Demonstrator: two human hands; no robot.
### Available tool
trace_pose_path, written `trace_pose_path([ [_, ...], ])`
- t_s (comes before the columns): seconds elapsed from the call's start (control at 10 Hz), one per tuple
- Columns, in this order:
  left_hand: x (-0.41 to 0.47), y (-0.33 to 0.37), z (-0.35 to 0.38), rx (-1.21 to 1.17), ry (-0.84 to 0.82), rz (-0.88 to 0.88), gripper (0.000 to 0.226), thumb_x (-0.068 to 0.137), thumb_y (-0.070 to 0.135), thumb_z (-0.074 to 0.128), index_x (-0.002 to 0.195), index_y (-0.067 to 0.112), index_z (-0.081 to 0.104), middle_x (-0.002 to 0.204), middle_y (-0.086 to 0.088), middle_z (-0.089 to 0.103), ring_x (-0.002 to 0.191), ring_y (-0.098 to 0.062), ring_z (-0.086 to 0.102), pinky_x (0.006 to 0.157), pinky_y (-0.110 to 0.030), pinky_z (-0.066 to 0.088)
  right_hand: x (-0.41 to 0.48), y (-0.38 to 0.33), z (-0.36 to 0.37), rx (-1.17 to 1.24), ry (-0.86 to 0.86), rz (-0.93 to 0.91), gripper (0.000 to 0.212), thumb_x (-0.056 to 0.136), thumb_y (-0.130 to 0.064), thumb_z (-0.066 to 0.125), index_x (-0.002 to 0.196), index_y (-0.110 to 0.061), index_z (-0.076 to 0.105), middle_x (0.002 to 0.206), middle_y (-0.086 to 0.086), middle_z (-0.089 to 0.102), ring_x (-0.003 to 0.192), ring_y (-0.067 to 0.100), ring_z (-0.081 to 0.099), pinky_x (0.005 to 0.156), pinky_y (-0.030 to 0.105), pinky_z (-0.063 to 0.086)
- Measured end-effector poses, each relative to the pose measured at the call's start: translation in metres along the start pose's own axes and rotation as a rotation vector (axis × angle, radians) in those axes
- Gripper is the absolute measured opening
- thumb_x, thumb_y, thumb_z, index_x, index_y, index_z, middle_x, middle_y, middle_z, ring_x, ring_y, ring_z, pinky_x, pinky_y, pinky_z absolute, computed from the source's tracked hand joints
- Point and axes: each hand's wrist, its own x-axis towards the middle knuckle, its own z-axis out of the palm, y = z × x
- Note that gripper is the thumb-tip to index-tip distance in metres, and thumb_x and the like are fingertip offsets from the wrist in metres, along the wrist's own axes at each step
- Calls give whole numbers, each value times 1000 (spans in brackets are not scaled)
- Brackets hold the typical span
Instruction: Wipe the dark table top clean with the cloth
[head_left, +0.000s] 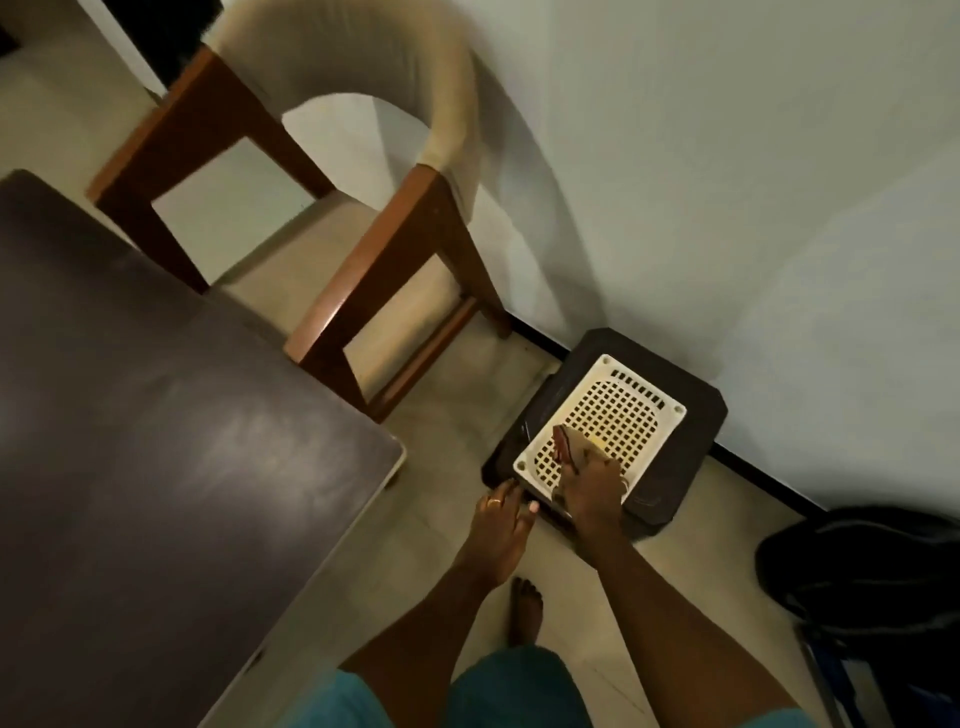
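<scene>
Blurred cloth (567, 448) partly beneath right hand (592, 489)

This is a room in somebody's home, a dining corner by the look of it; a dark-topped desk (156, 415) has a wooden chair (374, 260) beside it, back and seat padded in cream fabric; the floor (447, 431) is pale tile, meeting a plain white wall (727, 156) at a dark skirting (758, 480); a low dark plastic stool (696, 431) carries a white lattice basket (644, 389); a black bag (857, 561) slumps by the wall; a bare foot (525, 608) stands on the tiles.
</scene>
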Motion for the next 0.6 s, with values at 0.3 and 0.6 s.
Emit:
trace_pose_path([
  [0.3,75,2,38,9,-49,-85,48,99,36,26,134,10,44,142,-13,42,133,-30,33,110,-38,24,99,14,58,-82,-168,87,55,95,-40,45,140,-9,37,140,20,41,125,39,44,99,48,40],
  [0.6,58,-12,21,118,-158,-236,46,99,35,28,137,9,35,143,-14,38,133,-28,32,110,-39,22,53,41,56,-197,-371,28,58,98,-20,39,150,-15,15,158,11,11,145,33,15,114,47,22],
])
